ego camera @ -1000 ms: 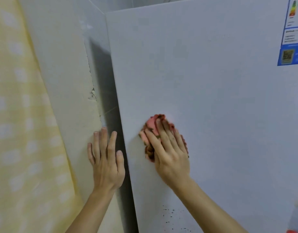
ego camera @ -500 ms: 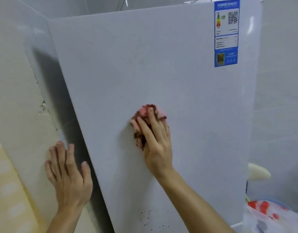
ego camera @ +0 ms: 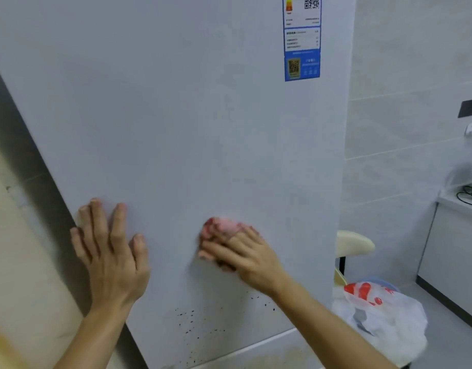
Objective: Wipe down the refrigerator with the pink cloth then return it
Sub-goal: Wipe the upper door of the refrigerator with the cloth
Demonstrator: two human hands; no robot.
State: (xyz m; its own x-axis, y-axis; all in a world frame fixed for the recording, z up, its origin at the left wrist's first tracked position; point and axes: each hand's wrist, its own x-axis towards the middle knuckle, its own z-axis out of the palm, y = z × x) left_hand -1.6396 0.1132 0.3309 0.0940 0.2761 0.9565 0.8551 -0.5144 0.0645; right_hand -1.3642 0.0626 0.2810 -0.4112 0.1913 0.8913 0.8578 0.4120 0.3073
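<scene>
The pink cloth is bunched against the white side panel of the refrigerator, under the fingertips of the right hand; that hand lies over it with fingers stretched out rather than curled, pressing the cloth to the panel, and only the cloth's upper part shows past the fingers; the hand and cloth are somewhat blurred, so how the thumb lies cannot be told exactly. Beside the right hand, toward the thumb side and apart from it, the left hand is flat on the same panel, fingers straight and spread, holding nothing; its outer fingers reach the panel's edge, beyond which lie a shadowed gap and a cream wall. Below both wrists, a scatter of dark specks marks the panel's lower part. High above the right hand, a blue and white label with printed codes sticks to the panel. Past the right forearm, off the refrigerator's far edge, a white plastic bag with red print sits low, with a cream rounded chair back just above it; behind these stands a pale tiled wall, and further out a white counter carries dark cables.
</scene>
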